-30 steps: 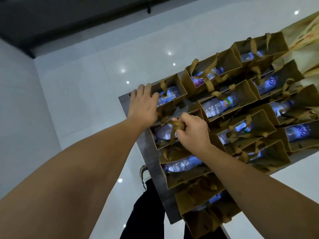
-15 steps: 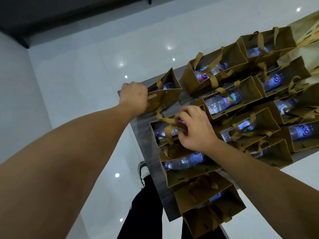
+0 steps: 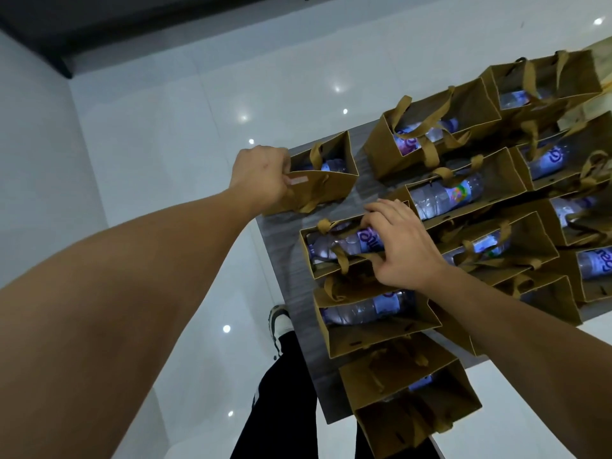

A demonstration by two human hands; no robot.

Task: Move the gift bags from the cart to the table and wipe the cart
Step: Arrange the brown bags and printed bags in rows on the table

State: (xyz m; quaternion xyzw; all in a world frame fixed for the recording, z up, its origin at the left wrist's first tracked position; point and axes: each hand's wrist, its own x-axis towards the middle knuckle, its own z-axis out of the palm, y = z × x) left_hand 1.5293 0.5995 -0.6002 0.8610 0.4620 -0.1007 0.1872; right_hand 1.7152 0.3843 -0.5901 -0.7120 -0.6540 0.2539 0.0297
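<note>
While the grey cart top [image 3: 284, 260] is crowded with brown gift bags, each holding a bottle laid flat, the left hand [image 3: 261, 175] grips the corner bag [image 3: 326, 180] by its edge, tilting it, probably to lift. Right hand [image 3: 402, 246] pinches the handles of the next bag [image 3: 331, 270], seemingly gathering them.

You're looking through dim, bluish light; small ceiling lamps glare as white dots on the glossy floor [image 3: 205, 134]. Wide-angle bending stretches your left forearm [image 3: 116, 293], and fine detail stays soft.
</note>
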